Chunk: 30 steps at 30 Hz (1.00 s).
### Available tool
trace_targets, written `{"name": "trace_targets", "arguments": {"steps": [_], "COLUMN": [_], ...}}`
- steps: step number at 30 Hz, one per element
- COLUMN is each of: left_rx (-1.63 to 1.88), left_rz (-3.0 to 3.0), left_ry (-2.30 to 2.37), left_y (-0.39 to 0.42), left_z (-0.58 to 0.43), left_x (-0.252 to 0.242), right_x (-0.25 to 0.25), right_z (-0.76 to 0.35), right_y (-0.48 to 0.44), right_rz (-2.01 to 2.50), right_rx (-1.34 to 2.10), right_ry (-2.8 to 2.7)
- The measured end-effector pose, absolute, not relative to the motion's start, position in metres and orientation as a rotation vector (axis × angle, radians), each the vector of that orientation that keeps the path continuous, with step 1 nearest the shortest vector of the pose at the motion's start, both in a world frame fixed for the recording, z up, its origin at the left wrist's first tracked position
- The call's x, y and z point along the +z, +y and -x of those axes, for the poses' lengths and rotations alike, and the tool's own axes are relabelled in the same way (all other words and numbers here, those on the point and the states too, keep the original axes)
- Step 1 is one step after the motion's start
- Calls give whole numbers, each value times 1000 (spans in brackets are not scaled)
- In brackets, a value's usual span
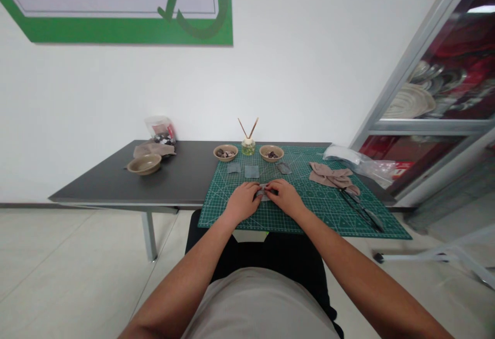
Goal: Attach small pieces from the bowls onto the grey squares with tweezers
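Both hands meet on a green cutting mat [328,210] at the table's near edge. My left hand [243,202] and my right hand [285,196] have their fingers curled and pinch a small grey piece of fabric [263,192] between them. Most of that piece is hidden under the fingers. Just beyond the hands lie three small grey fabric squares [251,171] on the mat.
Two tan bowls [225,152] [271,153] with small dark pieces flank a reed diffuser [248,145]. Beige cloth [332,176], scissors [361,209] and a clear plastic bag [359,161] lie right. Left on the dark table [116,179]: an empty bowl [144,164], cloth, a bag.
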<state>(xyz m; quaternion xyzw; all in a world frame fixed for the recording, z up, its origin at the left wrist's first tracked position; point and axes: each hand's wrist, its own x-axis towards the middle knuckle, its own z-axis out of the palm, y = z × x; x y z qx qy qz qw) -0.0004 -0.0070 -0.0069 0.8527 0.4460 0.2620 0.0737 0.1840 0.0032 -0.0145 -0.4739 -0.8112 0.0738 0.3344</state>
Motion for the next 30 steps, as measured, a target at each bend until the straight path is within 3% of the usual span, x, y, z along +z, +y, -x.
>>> {"name": "trace_targets", "arguments": {"steps": [30], "left_rx": [712], "left_rz": [-2586], "left_ry": [1402], "left_y": [-9], "left_z": [-1], "left_x": [-8], "right_x": [-4], "right_z": [-181], "right_y": [0], "right_rz": [1270], "right_rx": [160], "right_ry": [-2224]}}
